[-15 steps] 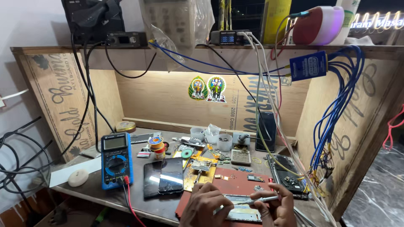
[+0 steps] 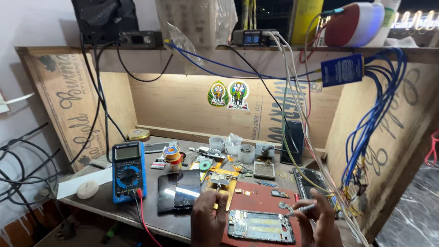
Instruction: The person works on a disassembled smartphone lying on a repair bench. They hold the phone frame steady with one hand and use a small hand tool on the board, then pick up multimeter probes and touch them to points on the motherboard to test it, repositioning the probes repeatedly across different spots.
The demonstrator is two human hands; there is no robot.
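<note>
Two hands: left (image 2: 208, 219) empty beside one opened phone (image 2: 261, 226), right (image 2: 320, 219) pinching tweezers (image 2: 299, 209).

The opened phone frame (image 2: 261, 226) shows bare, dull metal with a pale sheen, lying on a matt red mat (image 2: 260, 201). At its nine o'clock, two dark phone screens (image 2: 179, 191) are glossy glass catching light. The multimeter (image 2: 129, 170) has a blue rubbery plastic shell. The bench (image 2: 105, 201) is worn, dark and matt; its walls are rough plywood (image 2: 183, 105).
</note>
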